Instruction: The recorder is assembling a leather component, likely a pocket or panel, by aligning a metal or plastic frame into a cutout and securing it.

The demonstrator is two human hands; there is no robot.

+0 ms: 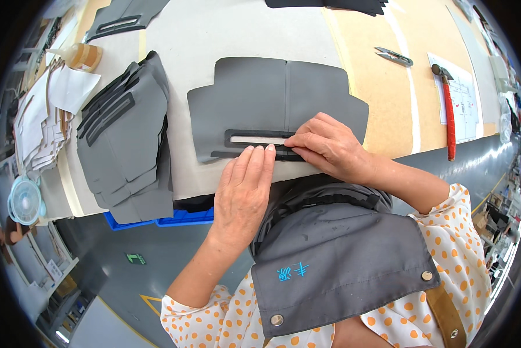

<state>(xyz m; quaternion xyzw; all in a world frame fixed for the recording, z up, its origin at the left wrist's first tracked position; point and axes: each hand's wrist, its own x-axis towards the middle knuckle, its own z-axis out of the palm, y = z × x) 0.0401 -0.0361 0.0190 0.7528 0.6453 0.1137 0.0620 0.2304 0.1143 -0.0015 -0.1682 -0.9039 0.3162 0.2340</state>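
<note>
A dark grey panel (249,93) with notched upper corners and a vertical seam lies flat before me on the table. Near its lower edge is a long slot framed by a black strip (228,138), and pale material shows through it. My left hand (242,185) rests with straight fingers on the panel's near edge, just below the slot. At the slot's right end, my right hand (335,149) has thumb and fingers pinched on the black strip. The fingertips cover that end of the slot.
To the left lie stacked grey panels (127,139), white paper patterns (40,127) and a glue bottle (85,57). Thread snips (395,56), a red-handled hammer (449,116) and a printed sheet (462,87) lie right. Blue crates (185,217) stand below the table's edge.
</note>
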